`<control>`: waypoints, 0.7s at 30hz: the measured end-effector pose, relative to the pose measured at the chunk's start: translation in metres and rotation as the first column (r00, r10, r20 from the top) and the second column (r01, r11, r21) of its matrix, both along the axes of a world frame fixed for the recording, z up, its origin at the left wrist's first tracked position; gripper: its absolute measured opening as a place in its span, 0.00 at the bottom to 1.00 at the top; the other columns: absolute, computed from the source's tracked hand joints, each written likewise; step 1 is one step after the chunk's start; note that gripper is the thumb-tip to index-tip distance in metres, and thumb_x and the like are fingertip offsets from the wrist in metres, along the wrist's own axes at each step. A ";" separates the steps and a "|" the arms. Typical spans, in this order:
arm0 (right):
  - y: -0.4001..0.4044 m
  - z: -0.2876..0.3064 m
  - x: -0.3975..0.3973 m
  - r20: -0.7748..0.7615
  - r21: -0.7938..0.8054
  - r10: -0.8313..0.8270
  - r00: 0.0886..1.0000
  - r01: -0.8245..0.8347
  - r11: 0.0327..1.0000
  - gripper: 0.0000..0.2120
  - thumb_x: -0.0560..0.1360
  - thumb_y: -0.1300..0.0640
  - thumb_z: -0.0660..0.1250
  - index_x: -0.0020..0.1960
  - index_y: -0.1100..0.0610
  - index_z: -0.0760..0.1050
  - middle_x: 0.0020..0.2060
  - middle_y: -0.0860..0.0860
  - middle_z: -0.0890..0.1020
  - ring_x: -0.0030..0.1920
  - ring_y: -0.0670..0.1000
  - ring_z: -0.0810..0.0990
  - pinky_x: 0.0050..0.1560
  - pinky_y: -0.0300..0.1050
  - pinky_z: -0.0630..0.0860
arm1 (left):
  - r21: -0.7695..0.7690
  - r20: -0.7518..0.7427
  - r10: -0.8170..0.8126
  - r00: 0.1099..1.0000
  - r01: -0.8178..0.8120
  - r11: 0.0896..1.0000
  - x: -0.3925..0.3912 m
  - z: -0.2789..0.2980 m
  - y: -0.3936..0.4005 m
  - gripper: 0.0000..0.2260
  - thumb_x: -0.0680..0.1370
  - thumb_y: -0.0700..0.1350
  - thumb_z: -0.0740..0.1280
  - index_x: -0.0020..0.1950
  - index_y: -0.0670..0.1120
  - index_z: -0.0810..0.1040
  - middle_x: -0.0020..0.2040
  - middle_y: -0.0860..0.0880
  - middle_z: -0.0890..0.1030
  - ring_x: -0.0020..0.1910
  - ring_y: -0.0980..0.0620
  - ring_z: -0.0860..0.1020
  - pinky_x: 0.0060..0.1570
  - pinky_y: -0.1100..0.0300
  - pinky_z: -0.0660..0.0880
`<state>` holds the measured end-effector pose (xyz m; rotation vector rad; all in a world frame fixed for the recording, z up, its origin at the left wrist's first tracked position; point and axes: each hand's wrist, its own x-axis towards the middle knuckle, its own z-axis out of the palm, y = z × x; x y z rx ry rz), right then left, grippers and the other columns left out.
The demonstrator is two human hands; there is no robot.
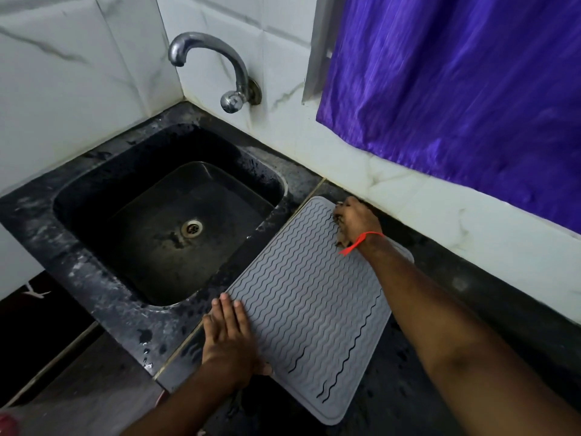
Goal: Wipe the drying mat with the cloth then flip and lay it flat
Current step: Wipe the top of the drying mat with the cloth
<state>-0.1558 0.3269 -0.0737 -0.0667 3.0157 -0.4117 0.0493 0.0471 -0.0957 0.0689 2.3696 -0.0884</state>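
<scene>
Grey drying mat point(309, 302) flat on dark counter point(440, 388), at three o'clock from sink point(103, 184); left hand point(228, 336) flat, fingers straight, pressing mat's nine-o'clock edge; right hand point(353, 220) clenched round cloth point(341, 239) at twelve-o'clock corner.

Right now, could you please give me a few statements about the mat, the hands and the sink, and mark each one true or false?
1. The grey drying mat lies on the dark counter to the right of the sink. True.
2. The left hand is lifting the mat off the counter. False: it rests flat, fingers straight, on the mat's near left edge.
3. The right hand holds a cloth at the mat's far corner, by the wall. True.
4. Water is running from the tap. False: no stream shows.
5. The sink is full of dishes. False: only its drain shows.
</scene>
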 end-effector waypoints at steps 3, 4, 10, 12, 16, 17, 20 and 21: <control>0.016 -0.006 0.004 -0.004 0.060 0.022 1.000 -0.022 0.998 0.13 0.75 0.57 0.66 0.59 0.57 0.77 0.59 0.59 0.74 0.61 0.60 0.74 0.60 0.56 0.75 | 0.009 -0.002 0.004 1.000 -0.004 1.000 0.002 -0.002 -0.002 0.61 0.72 0.72 0.63 0.71 0.34 0.23 0.71 0.30 0.23 0.73 0.30 0.27 0.74 0.37 0.35; 0.024 -0.006 0.008 -0.007 0.095 0.034 0.999 -0.033 0.995 0.13 0.76 0.56 0.65 0.59 0.58 0.77 0.58 0.58 0.75 0.61 0.60 0.74 0.60 0.55 0.74 | 0.009 -0.004 0.009 1.000 -0.009 1.000 0.003 -0.002 -0.002 0.61 0.72 0.73 0.63 0.72 0.34 0.23 0.71 0.30 0.24 0.73 0.30 0.27 0.74 0.36 0.36; 0.069 -0.002 0.051 -0.009 0.137 -0.037 0.999 0.038 0.990 0.17 0.73 0.64 0.66 0.61 0.58 0.77 0.56 0.61 0.75 0.58 0.63 0.75 0.57 0.54 0.76 | 0.024 -0.005 0.027 1.000 -0.027 0.999 0.003 -0.002 -0.002 0.61 0.71 0.72 0.64 0.72 0.34 0.24 0.72 0.30 0.24 0.73 0.30 0.28 0.74 0.36 0.36; 0.075 0.006 0.058 0.058 0.130 -0.101 0.993 0.093 0.987 0.16 0.70 0.63 0.70 0.58 0.59 0.79 0.53 0.61 0.75 0.56 0.63 0.76 0.55 0.51 0.75 | 0.039 -0.008 0.034 0.999 -0.034 0.999 0.004 -0.003 -0.002 0.62 0.71 0.72 0.65 0.73 0.34 0.25 0.72 0.30 0.25 0.73 0.30 0.27 0.74 0.36 0.36; 0.068 0.016 0.063 -0.002 -0.005 -0.201 0.980 0.201 0.980 0.12 0.71 0.65 0.69 0.54 0.58 0.82 0.53 0.63 0.78 0.55 0.63 0.78 0.55 0.51 0.77 | 0.076 -0.008 0.036 0.999 -0.036 0.996 0.001 -0.003 -0.005 0.62 0.71 0.72 0.65 0.73 0.35 0.24 0.72 0.31 0.24 0.73 0.31 0.27 0.74 0.36 0.36; 0.061 0.016 0.064 -0.030 -0.061 -0.216 0.976 0.214 0.975 0.12 0.72 0.66 0.67 0.54 0.59 0.82 0.53 0.63 0.79 0.54 0.62 0.79 0.56 0.50 0.77 | 0.084 -0.007 0.032 0.999 -0.031 0.996 -0.001 -0.002 -0.006 0.63 0.70 0.72 0.65 0.73 0.35 0.24 0.72 0.31 0.24 0.73 0.31 0.27 0.74 0.36 0.36; 0.029 0.006 0.079 -0.003 -0.073 -0.111 0.994 0.110 0.991 0.16 0.73 0.67 0.66 0.60 0.58 0.80 0.56 0.60 0.80 0.57 0.59 0.80 0.60 0.50 0.76 | 0.128 0.013 0.012 1.000 -0.014 0.992 -0.004 0.001 -0.007 0.63 0.70 0.73 0.66 0.73 0.36 0.24 0.72 0.31 0.23 0.73 0.31 0.26 0.74 0.36 0.36; 0.014 -0.001 0.089 0.018 -0.055 -0.062 0.998 0.063 0.996 0.18 0.74 0.66 0.66 0.62 0.57 0.78 0.57 0.60 0.79 0.59 0.60 0.78 0.62 0.51 0.75 | 0.149 0.018 0.010 1.000 -0.012 0.989 -0.003 0.002 -0.009 0.63 0.70 0.72 0.66 0.73 0.36 0.24 0.72 0.32 0.23 0.73 0.32 0.26 0.73 0.36 0.35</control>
